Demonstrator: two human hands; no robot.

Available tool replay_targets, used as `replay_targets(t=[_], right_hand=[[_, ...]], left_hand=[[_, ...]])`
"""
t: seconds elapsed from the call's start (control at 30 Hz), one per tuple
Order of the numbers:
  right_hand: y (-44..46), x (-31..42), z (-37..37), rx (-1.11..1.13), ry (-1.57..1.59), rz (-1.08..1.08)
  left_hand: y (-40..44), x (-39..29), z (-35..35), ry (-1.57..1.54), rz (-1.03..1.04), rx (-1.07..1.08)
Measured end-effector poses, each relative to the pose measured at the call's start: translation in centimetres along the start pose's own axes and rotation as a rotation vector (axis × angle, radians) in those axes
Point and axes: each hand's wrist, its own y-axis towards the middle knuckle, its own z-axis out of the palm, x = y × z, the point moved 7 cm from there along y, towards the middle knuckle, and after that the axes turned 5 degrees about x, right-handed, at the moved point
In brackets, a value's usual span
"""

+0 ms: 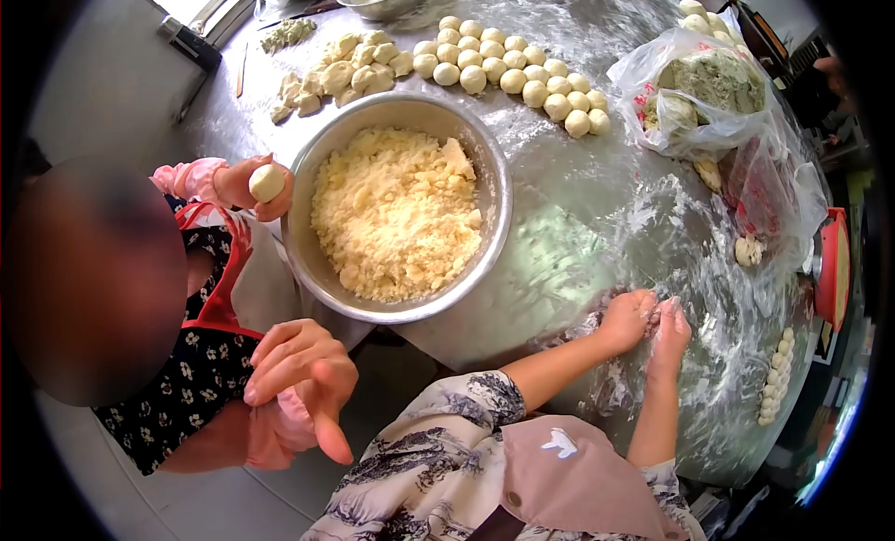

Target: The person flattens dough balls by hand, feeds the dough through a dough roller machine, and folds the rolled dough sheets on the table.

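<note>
My left hand and my right hand are together, low over the floured metal table. Both have their fingers curled in and the fingertips meet. Flour whitens the fingertips. Whatever lies between them is hidden, so I cannot tell what it is. To the left stands a large metal bowl filled with yellow crumbly filling. Beside it a co-worker's hand holds a pale dough ball. The co-worker's other hand is raised with nothing visible in it.
Rows of round dough balls sit at the back, beside torn dough pieces. A plastic bag holding a greenish dough mass stands back right. Small pale pieces line the right edge. A metal basin is far back.
</note>
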Motion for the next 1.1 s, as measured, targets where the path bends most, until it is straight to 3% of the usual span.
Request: replay_targets(t=[0.23,0.43,0.63,0.73,0.83,1.03,1.1], right_hand=[[-1.2,1.1,0.6,0.051,-0.09,-0.081],[-0.9,0.2,0.8,0.11,-0.019,-0.013],[-1.0,1.2,0.3,0.082,0.013,-0.076],[-1.3,1.5,0.5,0.09,0.166,-0.063],[-1.5,0.8,-0.2,0.122,0.265,-0.047],[-1.9,0.1,-1.0,0.145,0.37,-0.032],[-2.1,0.4,-1.1,0.131,0.408,-0.031]], left_hand=[[0.0,-0.6,0.1,0.024,-0.058,0.024],[-0.1,0.2,0.0,0.089,-0.008,0.029],[0.0,-0.2,2.1,-0.079,0.101,0.139],[0.3,-0.2,3.2,0.025,0.291,0.103],[0.0,-0.1,3.7,0.242,0.32,0.042],[-0.5,0.0,5.0,0.177,0.095,0.094],[-0.8,0.0,5.7,0.03,0.032,0.095]])
